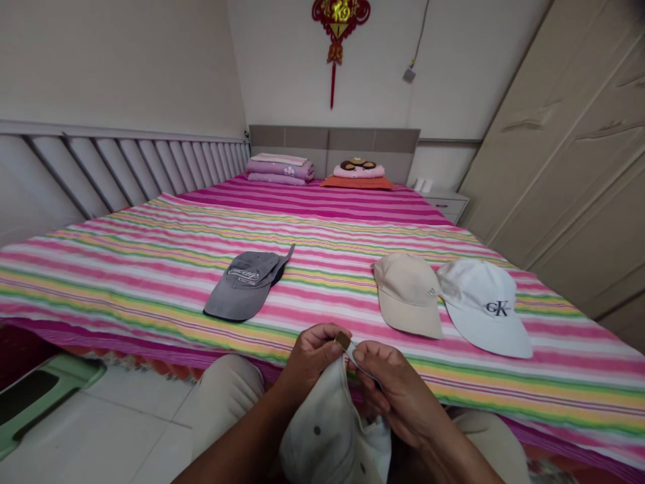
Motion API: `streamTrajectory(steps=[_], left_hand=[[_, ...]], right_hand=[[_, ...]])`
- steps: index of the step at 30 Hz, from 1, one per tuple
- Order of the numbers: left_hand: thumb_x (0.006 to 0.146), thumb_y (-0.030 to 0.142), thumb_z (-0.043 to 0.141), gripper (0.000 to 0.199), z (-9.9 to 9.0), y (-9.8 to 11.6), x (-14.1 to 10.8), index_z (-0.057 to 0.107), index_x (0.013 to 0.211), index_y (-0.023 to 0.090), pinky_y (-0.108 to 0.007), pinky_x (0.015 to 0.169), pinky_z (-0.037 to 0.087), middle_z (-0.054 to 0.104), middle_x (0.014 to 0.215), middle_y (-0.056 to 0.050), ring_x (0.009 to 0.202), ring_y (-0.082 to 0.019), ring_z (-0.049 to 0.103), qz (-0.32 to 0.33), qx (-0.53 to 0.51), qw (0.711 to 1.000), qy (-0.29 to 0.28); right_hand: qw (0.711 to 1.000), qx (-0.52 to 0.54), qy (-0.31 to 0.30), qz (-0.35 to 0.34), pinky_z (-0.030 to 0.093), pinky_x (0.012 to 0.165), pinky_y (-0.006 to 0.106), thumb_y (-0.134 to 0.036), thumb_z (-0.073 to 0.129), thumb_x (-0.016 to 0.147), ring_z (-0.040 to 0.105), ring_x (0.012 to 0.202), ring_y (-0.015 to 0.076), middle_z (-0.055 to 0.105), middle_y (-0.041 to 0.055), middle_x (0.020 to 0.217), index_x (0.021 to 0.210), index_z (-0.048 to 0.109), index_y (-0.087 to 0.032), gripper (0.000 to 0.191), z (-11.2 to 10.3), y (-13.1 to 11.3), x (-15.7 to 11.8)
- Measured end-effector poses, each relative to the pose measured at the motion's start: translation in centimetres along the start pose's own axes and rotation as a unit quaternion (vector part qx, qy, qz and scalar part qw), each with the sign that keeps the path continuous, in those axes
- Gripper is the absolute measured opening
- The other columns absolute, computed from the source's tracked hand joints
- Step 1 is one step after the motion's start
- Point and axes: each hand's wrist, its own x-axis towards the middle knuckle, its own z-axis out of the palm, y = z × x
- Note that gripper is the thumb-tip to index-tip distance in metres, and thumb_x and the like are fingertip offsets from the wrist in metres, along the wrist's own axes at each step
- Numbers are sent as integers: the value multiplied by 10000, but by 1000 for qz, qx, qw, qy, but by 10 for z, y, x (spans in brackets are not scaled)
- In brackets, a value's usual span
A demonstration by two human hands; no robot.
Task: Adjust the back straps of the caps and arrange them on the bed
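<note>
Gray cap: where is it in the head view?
In the head view, the gray baseball cap lies on the striped bedspread left of centre, left of the beige cap and beyond the person's left hand.

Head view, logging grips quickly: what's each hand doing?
Left hand: closed, pinching the buckle.
Right hand: closed, holding the cap strap.
</note>
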Motion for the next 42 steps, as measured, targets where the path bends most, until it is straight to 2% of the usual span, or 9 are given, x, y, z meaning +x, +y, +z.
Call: streamTrajectory(steps=[5, 8, 11, 14, 20, 27, 32, 39, 42], left_hand=[[543, 286, 733, 250, 2, -1, -6, 650, 716, 127, -204, 533, 375, 579, 599, 3, 539, -85, 505, 37, 49, 998, 2], [545, 289, 730, 233, -3, -3, -7, 661, 707, 137, -205, 558, 363, 583, 655, -4, 581, -87, 499, 66, 56, 996, 24], [523, 322, 739, 275, -10, -6, -5, 665, 723, 149, -199, 531, 343, 578, 622, 2, 540, -79, 486, 55, 32, 996, 63], [512, 342, 744, 314, -13, -10, -4, 655, 740, 146, -199, 515, 334, 564, 567, 12, 493, -71, 467, 35, 21, 996, 81], [539, 293, 735, 274, -7, -10, -8, 643, 733, 123, -217, 520, 356, 580, 585, -9, 518, -91, 489, 7, 38, 999, 25], [539, 286, 739, 259, -11, -10, -8, 647, 728, 134, -213, 530, 366, 570, 573, 7, 480, -64, 464, 14, 7, 998, 53], [567, 250, 722, 233, -9, -11, -9, 637, 744, 123, -224, 555, 380, 595, 619, -13, 558, -101, 520, 11, 32, 999, -7], [569, 291, 716, 250, -10, -8, -11, 624, 741, 133, -218, 510, 367, 590, 606, -4, 511, -93, 504, -3, 28, 999, 25], [570, 283, 715, 250, -11, -9, -11, 620, 745, 131, -220, 520, 369, 590, 625, -7, 531, -98, 514, -4, 24, 1000, 15]], right_hand=[[1000, -9, -2, -3, 160, 338, 198, -408, 578, 725, 194, 280, 29, 331, -97, 309, 544, 441, -167, 331, 0, 3, 1], [998, -49, 9, -25, 212, 371, 195, -429, 560, 735, 311, 331, 46, 434, -56, 377, 575, 467, -155, 331, -2, 1, -1], [994, -96, 30, -36, 267, 412, 192, -404, 576, 731, 397, 402, 59, 516, -26, 473, 613, 494, -146, 295, -7, -1, -4], [995, -93, 21, -22, 274, 408, 194, -391, 583, 725, 367, 375, 55, 485, -38, 421, 573, 480, -147, 306, -10, 2, -2], [998, -54, 16, -17, 274, 379, 190, -410, 633, 680, 370, 349, 48, 489, -47, 450, 600, 492, -144, 311, -8, 8, 3], [997, -75, -1, 12, 301, 410, 187, -455, 625, 678, 427, 393, 60, 530, -27, 471, 626, 510, -138, 341, -14, 6, 2], [999, -36, -7, 1, 275, 392, 197, -414, 633, 687, 394, 354, 59, 491, -47, 429, 598, 490, -150, 313, -14, 12, 5], [998, -51, -33, 30, 301, 415, 194, -441, 600, 716, 450, 416, 68, 552, -3, 509, 653, 526, -133, 323, -17, 9, 5], [997, -71, -36, 8, 271, 404, 189, -414, 640, 683, 410, 396, 51, 511, -25, 474, 613, 534, -124, 317, -18, 11, 6]])
